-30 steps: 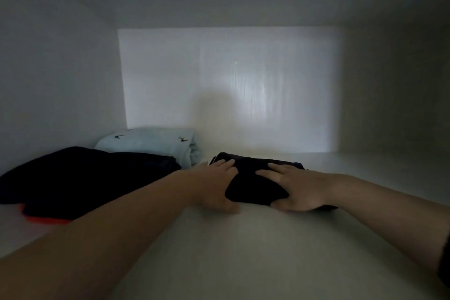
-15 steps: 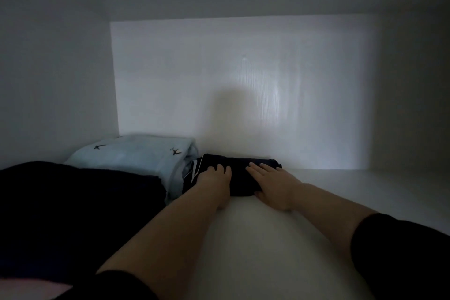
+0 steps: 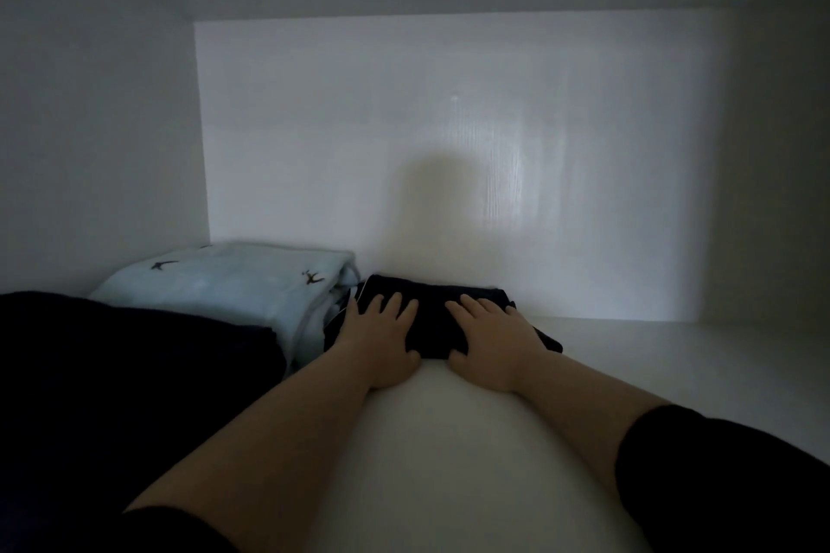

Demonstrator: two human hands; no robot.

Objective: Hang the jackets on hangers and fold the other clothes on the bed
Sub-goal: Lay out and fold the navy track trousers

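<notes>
Folded dark garment (image 3: 433, 321): sits dead centre of the frame on the white shelf (image 3: 449, 462), way at the back. Its far edge is just short of the back wall (image 3: 449, 148).
Long axis: runs left to right across the frame, pretty much parallel to that wall. We can't tell which end is which, it's just a dark block in this light.
Neighbours: a folded light blue garment (image 3: 233, 287) with little dark figures on it sits just left of it. The two look like they touch, with a thin white edge showing where they meet. A bigger dark pile (image 3: 134, 373) fills the lower left.
In the way: the blue garment blocks the left side, and the wall is right behind.
Left hand (image 3: 381, 341): palm down on the left half, fingers (image 3: 395, 305) straight and spread a little, thumb at the near edge.
Right hand (image 3: 492, 343): same deal on the right half, fingers (image 3: 471, 305) flat, pressing rather than gripping.
Sleeves: we see dark ones at the bottom corners.
</notes>
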